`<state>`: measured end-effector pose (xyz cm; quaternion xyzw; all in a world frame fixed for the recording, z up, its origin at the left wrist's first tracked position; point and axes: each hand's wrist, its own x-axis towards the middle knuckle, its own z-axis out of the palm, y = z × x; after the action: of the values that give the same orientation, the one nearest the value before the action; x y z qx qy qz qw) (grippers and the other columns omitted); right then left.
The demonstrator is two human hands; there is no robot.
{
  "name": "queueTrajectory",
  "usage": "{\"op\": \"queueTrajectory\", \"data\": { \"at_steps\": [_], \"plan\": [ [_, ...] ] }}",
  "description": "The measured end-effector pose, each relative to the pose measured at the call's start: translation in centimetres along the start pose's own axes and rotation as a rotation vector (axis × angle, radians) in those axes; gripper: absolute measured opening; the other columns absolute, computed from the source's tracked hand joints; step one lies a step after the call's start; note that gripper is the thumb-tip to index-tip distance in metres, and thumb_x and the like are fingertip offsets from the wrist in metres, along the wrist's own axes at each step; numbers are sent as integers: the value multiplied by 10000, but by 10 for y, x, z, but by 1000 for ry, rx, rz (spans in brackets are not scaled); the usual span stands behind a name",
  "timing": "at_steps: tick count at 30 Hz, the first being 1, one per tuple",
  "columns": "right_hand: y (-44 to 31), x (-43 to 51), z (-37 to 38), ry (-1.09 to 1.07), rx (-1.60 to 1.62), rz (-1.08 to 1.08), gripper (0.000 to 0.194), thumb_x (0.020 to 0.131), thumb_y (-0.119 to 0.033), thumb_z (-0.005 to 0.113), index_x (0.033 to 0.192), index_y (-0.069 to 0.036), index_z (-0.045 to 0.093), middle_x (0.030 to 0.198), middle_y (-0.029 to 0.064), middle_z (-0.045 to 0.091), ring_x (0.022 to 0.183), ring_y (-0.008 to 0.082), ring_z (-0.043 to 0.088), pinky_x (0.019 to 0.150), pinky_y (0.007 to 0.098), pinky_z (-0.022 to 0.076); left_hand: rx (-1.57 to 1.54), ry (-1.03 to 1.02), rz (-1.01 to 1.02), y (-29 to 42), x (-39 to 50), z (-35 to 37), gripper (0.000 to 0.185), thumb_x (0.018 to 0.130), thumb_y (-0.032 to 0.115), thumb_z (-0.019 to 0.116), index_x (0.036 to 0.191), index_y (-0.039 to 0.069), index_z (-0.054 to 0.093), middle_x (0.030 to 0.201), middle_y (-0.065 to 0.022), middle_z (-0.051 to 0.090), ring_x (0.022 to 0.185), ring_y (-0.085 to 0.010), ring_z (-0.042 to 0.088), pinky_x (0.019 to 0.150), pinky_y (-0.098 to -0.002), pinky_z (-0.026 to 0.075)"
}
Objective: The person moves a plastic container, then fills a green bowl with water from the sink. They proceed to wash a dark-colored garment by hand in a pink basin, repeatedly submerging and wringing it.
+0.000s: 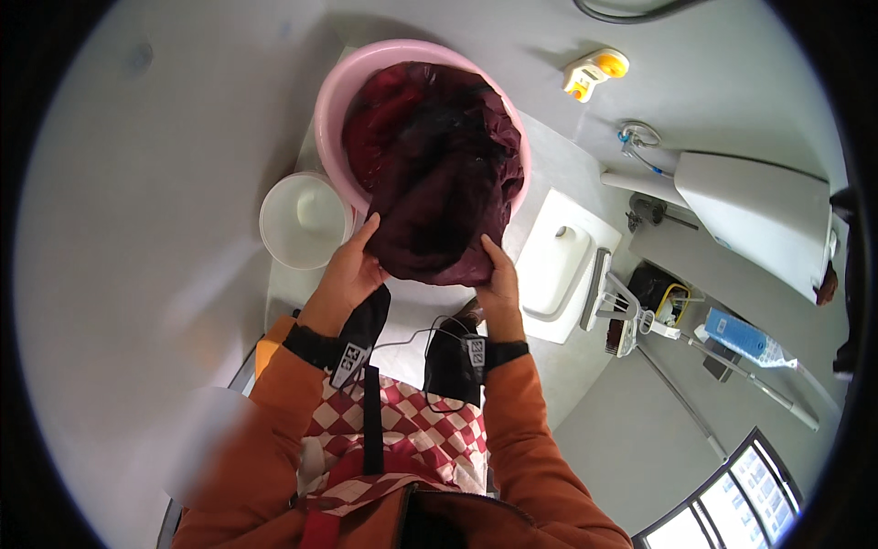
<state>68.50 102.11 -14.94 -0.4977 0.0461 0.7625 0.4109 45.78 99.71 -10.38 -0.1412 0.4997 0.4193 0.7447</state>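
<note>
A dark maroon garment (439,185) lies partly in a pink plastic basin (329,117), its near part lifted over the basin's near rim. Reddish wet fabric or liquid shows at the basin's left inside. My left hand (350,267) grips the garment's near left edge, thumb on top. On the near right edge, my right hand (499,278) pinches the cloth, thumb uppermost. The fingers beneath the fabric are mostly hidden. Both wrists wear black bands with small marked devices, and a thin cable runs between them.
A white bucket (271,223) stands left of the basin. To the right are a white squat toilet (542,274), a sponge mop (597,288), a black bin (648,285) and a wall-mounted cistern (754,219). A wall is close on the left.
</note>
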Motion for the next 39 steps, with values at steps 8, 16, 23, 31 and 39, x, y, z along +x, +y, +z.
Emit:
{"op": "queueTrajectory", "data": {
  "at_steps": [8,16,23,31,39],
  "plan": [
    [-31,-61,50,-49,28,-30,343,871,-186,563,1133,33,525,1065,116,603,959,220,591,865,322,464,322,-359,163,-42,-13,48,678,872,551,472,1374,139,281,1347,-19,376,1152,-178,448,939,-367,372],
    [1,-58,41,136,-873,-337,411,860,-352,576,1041,17,556,953,136,619,827,281,600,723,357,471,648,-257,335,-52,-26,60,565,756,151,701,1247,20,452,1122,-67,545,1008,-134,515,898,-258,408],
    [2,-77,3,138,-508,-139,642,824,-583,518,1275,-129,460,1150,98,562,1010,258,543,843,376,446,653,9,355,-47,-30,66,371,750,88,582,1104,-11,534,1000,-82,597,876,-178,580,775,-290,466],
    [29,-68,7,-222,277,246,558,805,-467,627,1181,-73,508,1137,81,565,1020,196,542,893,342,443,2073,-77,970,-99,-34,70,489,699,123,589,1134,-84,504,1248,-258,429,1211,-395,330,972,-440,316],
    [25,-62,-8,-183,392,340,340,777,-238,706,1019,-39,575,915,86,629,793,200,619,718,322,524,1135,-385,203,-24,-25,65,414,873,251,543,1167,-40,536,1277,-150,484,1153,-222,490,969,-324,378]
  ]
}}
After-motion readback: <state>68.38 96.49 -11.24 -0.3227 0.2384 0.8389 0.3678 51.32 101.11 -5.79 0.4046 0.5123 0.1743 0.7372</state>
